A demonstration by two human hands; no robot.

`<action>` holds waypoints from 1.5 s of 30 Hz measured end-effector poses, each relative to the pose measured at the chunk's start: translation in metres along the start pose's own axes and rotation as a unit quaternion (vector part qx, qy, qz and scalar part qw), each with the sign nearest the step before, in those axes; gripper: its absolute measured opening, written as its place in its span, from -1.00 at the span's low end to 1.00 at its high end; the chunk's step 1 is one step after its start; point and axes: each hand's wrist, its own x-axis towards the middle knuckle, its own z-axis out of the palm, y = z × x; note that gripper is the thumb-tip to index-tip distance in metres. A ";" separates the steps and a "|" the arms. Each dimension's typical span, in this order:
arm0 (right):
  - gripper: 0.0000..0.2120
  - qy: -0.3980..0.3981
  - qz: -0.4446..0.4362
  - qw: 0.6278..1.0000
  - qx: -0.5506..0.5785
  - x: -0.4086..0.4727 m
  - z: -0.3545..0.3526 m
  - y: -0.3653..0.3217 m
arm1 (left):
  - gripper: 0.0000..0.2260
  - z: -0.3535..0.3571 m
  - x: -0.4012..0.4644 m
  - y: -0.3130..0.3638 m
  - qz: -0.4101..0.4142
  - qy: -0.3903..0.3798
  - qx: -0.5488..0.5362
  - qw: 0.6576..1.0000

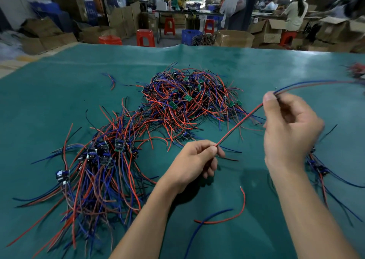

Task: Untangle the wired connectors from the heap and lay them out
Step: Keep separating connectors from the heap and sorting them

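Note:
A tangled heap of wired connectors (189, 101) with red, blue and black leads and small green boards lies mid-table. A second bunch (94, 164) lies at the left, its wires more nearly side by side. My left hand (195, 160) pinches the near end of a red and black wire pair (240, 123), stretched taut above the table. My right hand (286, 128) pinches the same strand higher up; from there its blue and reddish leads (308, 84) run off to the right edge.
The green mat (59, 93) covers the table. Loose red (227, 218) and blue (203, 225) wires lie near the front. A small bunch of connectors (320, 168) sits right of my right forearm. Behind the table stand red stools, cardboard boxes and seated people.

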 end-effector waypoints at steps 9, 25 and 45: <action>-0.66 -0.282 0.020 0.959 0.040 -0.033 0.113 -0.092 | -0.80 0.002 0.001 -0.004 0.002 0.053 -0.012 0.999; -0.82 -0.340 0.134 0.821 -0.439 0.051 0.077 0.088 | -0.84 0.001 0.004 -0.004 -0.013 0.053 -0.021 0.998; -0.77 -0.226 0.367 0.894 0.124 -0.014 0.004 0.023 | -0.78 0.003 0.010 -0.010 -0.002 0.116 -0.059 0.992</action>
